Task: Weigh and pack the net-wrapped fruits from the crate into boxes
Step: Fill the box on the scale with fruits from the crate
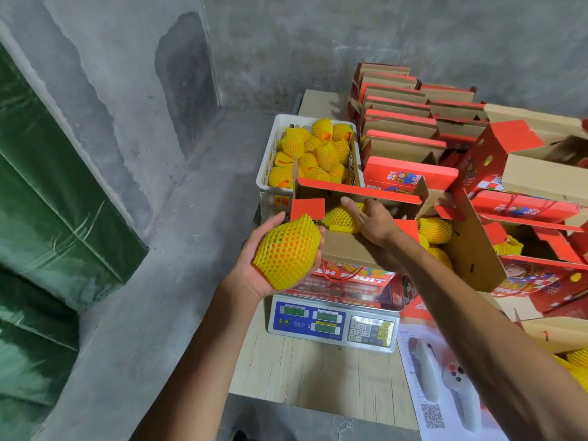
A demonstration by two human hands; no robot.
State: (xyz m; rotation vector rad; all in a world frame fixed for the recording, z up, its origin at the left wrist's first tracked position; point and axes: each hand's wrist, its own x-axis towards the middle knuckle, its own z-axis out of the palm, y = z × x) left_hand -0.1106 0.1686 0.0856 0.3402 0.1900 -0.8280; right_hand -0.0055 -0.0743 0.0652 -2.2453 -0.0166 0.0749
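Left hand (254, 265) cradles a netted fruit (288, 251) near the scale (334, 323) | right hand (370, 221) grips a second fruit (339, 218) inside the open box (350, 246)

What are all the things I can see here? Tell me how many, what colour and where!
fruit in hand: one, orange in yellow net, left of the open box
open box: one, red and brown, on the scale, several netted fruits inside
scale: one, silver and blue, on the wooden table
crate: one, white, behind the scale, many yellow-netted fruits
empty boxes: many, red and brown, stacked at the right and back
paper sheet: one, white, right of the scale
grey devices: two, lying on the sheet
green sheet: one, at the left wall
left hand: holds the fruit
right hand: reaches into the open box, on a fruit
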